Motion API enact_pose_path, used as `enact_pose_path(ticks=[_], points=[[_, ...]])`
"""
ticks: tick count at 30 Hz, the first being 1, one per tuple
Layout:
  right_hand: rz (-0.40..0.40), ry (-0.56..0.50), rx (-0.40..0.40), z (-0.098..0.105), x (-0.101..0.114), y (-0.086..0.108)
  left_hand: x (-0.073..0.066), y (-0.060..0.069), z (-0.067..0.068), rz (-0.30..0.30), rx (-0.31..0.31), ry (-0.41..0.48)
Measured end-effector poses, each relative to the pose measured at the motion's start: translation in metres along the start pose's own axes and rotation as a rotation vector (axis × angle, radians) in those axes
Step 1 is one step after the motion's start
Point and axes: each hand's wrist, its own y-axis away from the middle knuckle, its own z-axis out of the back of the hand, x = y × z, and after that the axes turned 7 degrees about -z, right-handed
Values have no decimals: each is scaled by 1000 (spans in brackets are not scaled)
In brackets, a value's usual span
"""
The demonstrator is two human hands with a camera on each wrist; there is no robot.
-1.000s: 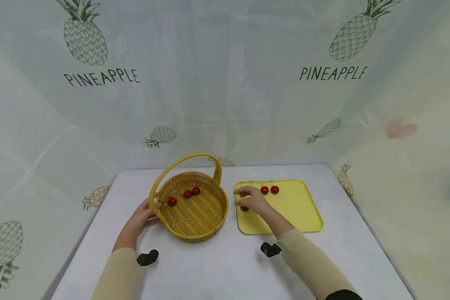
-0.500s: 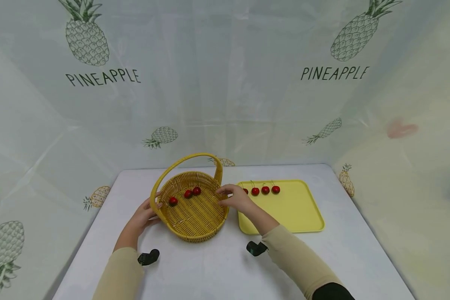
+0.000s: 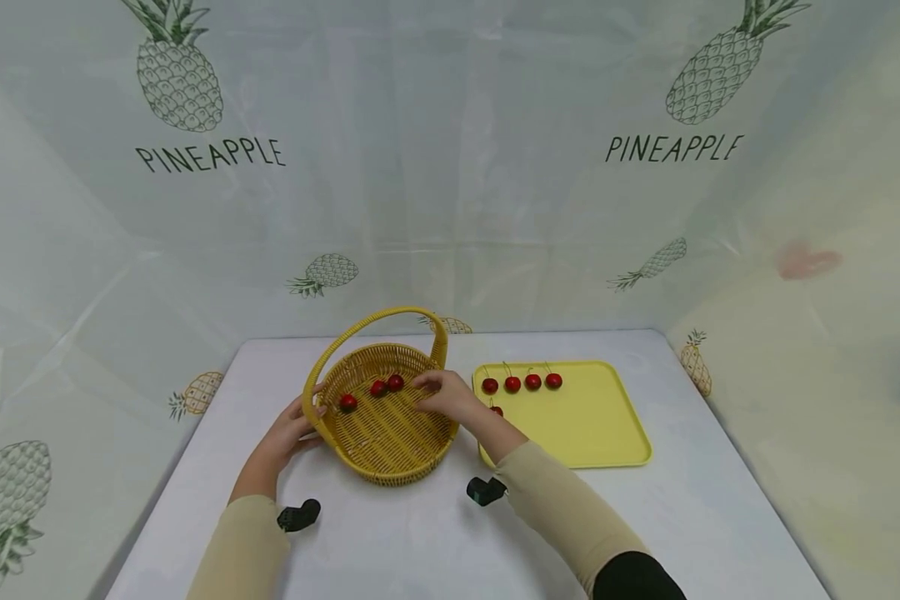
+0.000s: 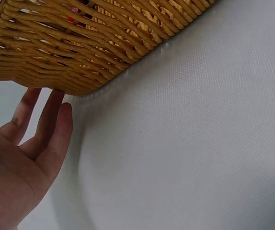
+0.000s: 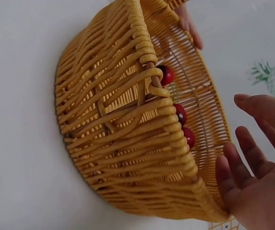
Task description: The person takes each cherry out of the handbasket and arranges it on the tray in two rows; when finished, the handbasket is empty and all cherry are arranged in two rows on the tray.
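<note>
Your left hand (image 3: 288, 433) holds the left side of the basket (image 3: 397, 446), fingers extended against the weave, thumb side up at the rim by the handle (image 3: 378, 313). Your right hand (image 3: 450, 396) sits over the basket's right rim, fingers loosely spread, slightly bent, thumb well apart, nothing seen in its grasp; can't tell if it touches the rim. Basket stands on the counter (image 3: 412, 542), left of the yellow tray (image 3: 585, 421), opening up; round, so no clear long axis, but the handle arches diagonally from near-left to far-right. Three cherries (image 3: 348, 403) lie inside, toward the far left. On the tray, four cherries (image 3: 512, 384) line the far edge, stems pointing away from you; a fifth cherry (image 3: 497, 411) is partly hidden behind your right wrist.
</note>
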Motion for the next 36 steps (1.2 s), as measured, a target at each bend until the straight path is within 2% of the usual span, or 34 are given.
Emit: enact_pose_path(ticks=[17,22,36], points=[[-17,55,29,-22,7,-38,-1,3,1,-17,-2,46],[-26,81,44,-26,4,-44,-1,4,-1,-33,6,39],[-86,143,56,-34,1,-58,-1,2,-2,-15,-9,54]])
